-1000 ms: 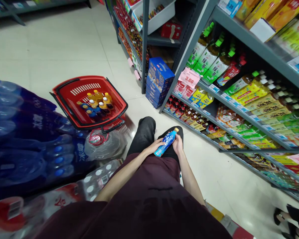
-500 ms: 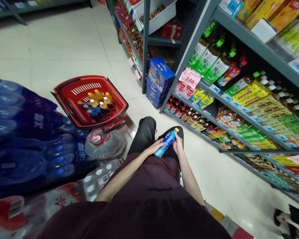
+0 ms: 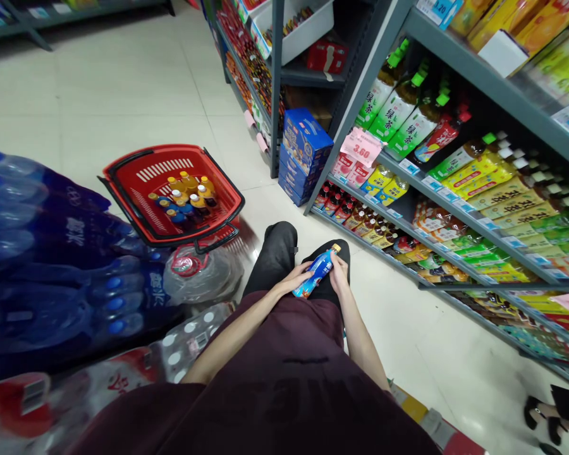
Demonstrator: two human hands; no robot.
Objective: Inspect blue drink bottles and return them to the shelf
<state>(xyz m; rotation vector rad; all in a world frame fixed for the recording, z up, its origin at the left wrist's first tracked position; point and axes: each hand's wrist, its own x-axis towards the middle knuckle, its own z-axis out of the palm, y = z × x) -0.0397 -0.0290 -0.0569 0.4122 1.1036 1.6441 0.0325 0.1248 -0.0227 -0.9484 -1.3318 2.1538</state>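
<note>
With the bottle [image 3: 318, 273] as the centre of the dial and twelve straight ahead of the person, the change is a roll about its long axis; half a second ago a pale panel lay uppermost at its lower end, and now a coloured patch shows there, with white characters nearer the yellow cap [image 3: 336, 249]; the print is too small to read. That reads as a turn made within the grasp, a fresh side brought up, with no lifting away or setting down; the cap is on and points to one o'clock, as it did.

The left hand [image 3: 296, 280] lies at nine o'clock, its fingers wrapped over the lower body; the right hand [image 3: 340, 268] lies at three, thumb and fingers closed about the upper end, just below the cap; neither has let go. The bottle is tilted above the right thigh [image 3: 345, 249]; whether it touches the cloth, I cannot tell.

The red basket [image 3: 133, 197] sits at ten o'clock with small bottles [image 3: 198, 203] inside, unchanged; water packs [image 3: 85, 237] are at nine; blue boxes [image 3: 306, 148] at twelve; the drinks shelf [image 3: 474, 58] at two; another person's feet [image 3: 532, 414] at four.
</note>
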